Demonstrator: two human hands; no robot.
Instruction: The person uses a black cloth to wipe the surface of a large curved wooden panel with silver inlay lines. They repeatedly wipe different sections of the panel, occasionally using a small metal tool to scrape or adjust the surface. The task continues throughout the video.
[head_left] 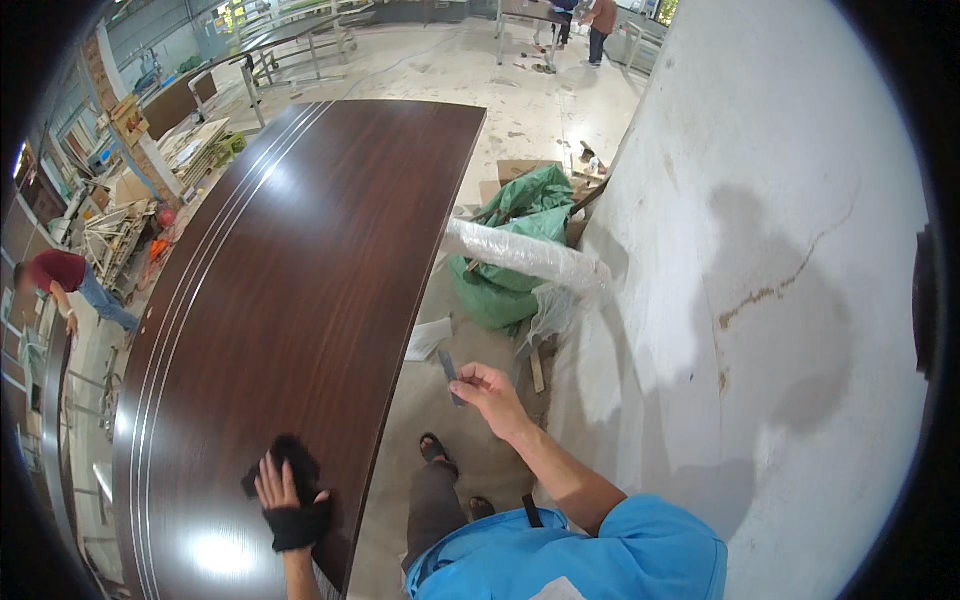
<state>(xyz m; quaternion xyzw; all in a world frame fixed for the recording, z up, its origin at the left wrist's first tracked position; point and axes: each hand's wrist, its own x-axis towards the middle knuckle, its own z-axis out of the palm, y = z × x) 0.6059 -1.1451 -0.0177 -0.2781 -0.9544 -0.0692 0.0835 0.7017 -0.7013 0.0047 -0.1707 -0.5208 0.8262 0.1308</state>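
Note:
A long dark-brown wood-grain door panel [330, 230] with thin silver lines along its left side lies before me. My left hand [280, 485], with a black wrap round the wrist, rests with outstretched fingers on a bunched black cloth [297, 455] against the panel's near part. Beyond the panel's right edge, my right hand [485, 395] is raised and pinches a thin, flat dark-grey strip [448, 368] between thumb and fingers. The strip points up and away from the panel; its exact kind cannot be made out.
A white wall [800, 420] rises close on my right. Between it and the panel stand a green sack [510, 290] and a plastic-wrapped roll [530, 255]. At the left, a person in a dark red shirt [65, 275] bends over another panel [55, 420]. Scrap boards [110, 245] lie behind.

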